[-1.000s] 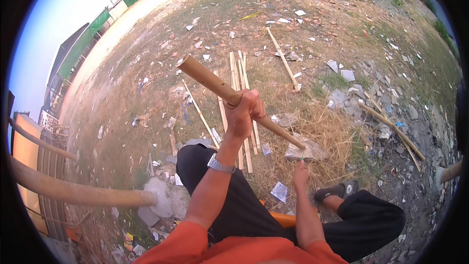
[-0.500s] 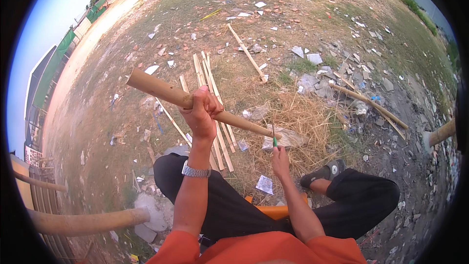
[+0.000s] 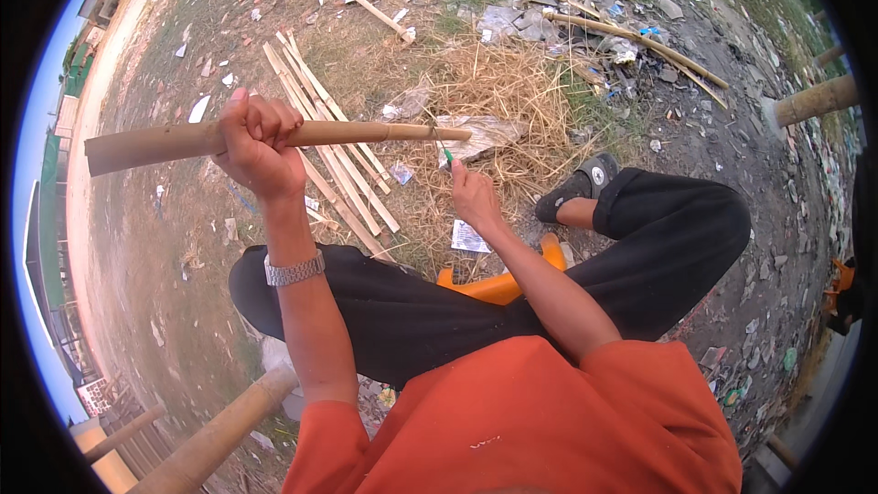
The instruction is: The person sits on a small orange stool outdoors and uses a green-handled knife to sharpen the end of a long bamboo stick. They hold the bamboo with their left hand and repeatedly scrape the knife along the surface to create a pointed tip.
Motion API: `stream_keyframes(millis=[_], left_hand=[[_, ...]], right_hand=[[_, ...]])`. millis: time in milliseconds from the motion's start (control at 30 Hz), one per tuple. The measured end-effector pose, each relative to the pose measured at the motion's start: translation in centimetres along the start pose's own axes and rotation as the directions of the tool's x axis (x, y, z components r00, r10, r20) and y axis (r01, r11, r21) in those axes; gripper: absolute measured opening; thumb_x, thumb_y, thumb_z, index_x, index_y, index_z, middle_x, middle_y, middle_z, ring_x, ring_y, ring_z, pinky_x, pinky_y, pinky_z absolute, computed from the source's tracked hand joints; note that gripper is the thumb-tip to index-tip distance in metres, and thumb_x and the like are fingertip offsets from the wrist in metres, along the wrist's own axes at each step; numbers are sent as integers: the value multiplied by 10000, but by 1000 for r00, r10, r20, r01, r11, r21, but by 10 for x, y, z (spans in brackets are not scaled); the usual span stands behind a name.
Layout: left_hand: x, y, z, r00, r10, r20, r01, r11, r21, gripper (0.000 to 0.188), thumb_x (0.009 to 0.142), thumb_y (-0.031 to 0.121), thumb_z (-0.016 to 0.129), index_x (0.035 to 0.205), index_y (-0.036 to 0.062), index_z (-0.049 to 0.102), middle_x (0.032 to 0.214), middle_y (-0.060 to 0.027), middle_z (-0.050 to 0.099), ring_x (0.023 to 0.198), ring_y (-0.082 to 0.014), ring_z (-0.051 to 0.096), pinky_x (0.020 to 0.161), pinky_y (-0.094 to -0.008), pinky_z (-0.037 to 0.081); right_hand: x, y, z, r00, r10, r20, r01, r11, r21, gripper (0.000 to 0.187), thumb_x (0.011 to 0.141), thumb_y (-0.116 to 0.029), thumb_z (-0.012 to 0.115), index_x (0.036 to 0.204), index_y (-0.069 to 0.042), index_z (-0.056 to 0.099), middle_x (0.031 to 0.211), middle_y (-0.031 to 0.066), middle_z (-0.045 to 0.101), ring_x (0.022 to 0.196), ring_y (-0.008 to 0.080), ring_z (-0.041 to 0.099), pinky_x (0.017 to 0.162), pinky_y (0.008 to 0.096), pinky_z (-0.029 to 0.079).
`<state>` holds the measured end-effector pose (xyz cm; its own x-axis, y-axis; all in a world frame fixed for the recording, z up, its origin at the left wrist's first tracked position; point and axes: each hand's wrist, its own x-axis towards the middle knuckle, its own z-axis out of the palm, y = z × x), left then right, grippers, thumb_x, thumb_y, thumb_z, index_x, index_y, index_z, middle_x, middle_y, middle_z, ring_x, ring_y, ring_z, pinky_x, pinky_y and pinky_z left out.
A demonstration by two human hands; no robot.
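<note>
My left hand (image 3: 258, 144), a metal watch on its wrist, is wrapped round a bamboo pole (image 3: 357, 132). The pole lies almost level across my view, its thicker end to the left and its thin end to the right. In my closed right hand (image 3: 476, 199) is a small green-handled knife (image 3: 448, 156). Its thin blade meets the pole near the narrow end; the exact contact is too small to make out. Under the pole, split bamboo strips (image 3: 334, 160) lie on the ground.
Dry straw (image 3: 512, 82) is heaped ahead, with a bamboo length (image 3: 366, 5) beyond it and another pole (image 3: 640, 39) to the right. An orange plastic seat (image 3: 494, 289) shows between my legs. Thick bamboo posts (image 3: 219, 430) stand at the lower left and right (image 3: 817, 101).
The pole has swung from slanting to nearly level, its thick end now lower and farther left. Both hands keep their grip. My view has tilted down and turned to the right.
</note>
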<state>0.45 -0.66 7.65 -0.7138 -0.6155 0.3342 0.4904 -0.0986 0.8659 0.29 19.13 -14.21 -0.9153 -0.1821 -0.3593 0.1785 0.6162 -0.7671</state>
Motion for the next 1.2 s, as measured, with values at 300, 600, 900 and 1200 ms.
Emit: stream_keyframes(millis=[300, 600, 900, 1200], left_hand=[[2, 2, 11, 991, 11, -133, -8, 1000, 25, 401, 894, 191, 494, 575, 172, 251, 485, 31, 197, 428, -96, 219, 519, -289, 300], [4, 0, 14, 978, 4, -211, 5, 999, 40, 397, 873, 186, 514, 578, 177, 250, 486, 31, 196, 426, -100, 231, 522, -296, 305], [5, 1, 17, 962, 30, -270, -12, 998, 68, 406, 862, 163, 515, 567, 180, 236, 486, 32, 191, 417, -95, 244, 515, -292, 312], [6, 1, 16, 960, 41, -277, -16, 995, 94, 408, 858, 162, 512, 556, 181, 239, 481, 32, 186, 412, -96, 252, 519, -299, 330]], right_hand=[[9, 20, 12, 989, 130, -73, -135, 989, -67, 682, 966, -481, 300, 777, 73, 650, 742, 327, 599, 775, 479, 600, 760, 513, 456], [20, 0, 13, 993, 115, -36, -116, 992, -40, 674, 971, -458, 306, 752, 83, 644, 712, 329, 593, 731, 481, 599, 745, 521, 463], [24, 7, 15, 992, 123, -1, -123, 992, -5, 687, 973, -470, 277, 838, 83, 662, 824, 340, 614, 835, 490, 603, 796, 521, 466], [38, 27, 26, 988, 154, -11, -154, 988, -1, 679, 969, -485, 286, 807, 63, 653, 827, 337, 614, 837, 480, 602, 792, 527, 451]])
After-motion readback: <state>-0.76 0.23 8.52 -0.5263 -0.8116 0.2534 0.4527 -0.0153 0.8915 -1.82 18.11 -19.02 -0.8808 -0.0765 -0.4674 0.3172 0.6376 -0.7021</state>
